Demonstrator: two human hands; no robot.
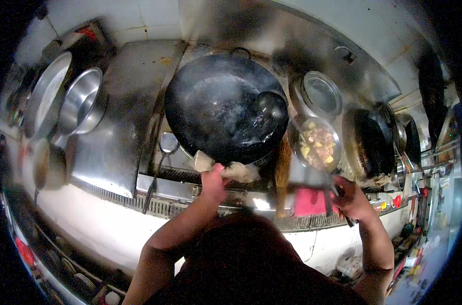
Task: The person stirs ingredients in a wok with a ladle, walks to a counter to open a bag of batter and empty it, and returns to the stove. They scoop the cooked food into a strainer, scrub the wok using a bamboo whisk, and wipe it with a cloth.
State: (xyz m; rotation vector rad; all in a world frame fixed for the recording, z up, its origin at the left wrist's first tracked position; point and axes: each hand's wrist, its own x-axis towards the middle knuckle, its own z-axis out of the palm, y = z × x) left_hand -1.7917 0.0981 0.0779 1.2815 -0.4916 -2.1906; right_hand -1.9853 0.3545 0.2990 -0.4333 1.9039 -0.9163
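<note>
A large black wok [210,101] sits on the stove, with thin smoke or steam above its dark, shiny inside. My left hand [215,185] is closed on a pale folded cloth [204,161] pressed to the wok's near rim. In my right hand [349,197] is the handle of a ladle [270,109], whose dark round bowl lies inside the wok at its right side. That handle passes over a metal bowl [337,145] holding pale and yellow food pieces [317,145]. A red cloth [311,202] lies just left of my right hand.
Left of the wok are a steel basin [82,104] and another ladle [168,143]. Behind the food bowl stands a round metal dish [322,94]. A second dark wok [369,142] leans at the right, and a brown bristly brush [283,173] lies beside the wok.
</note>
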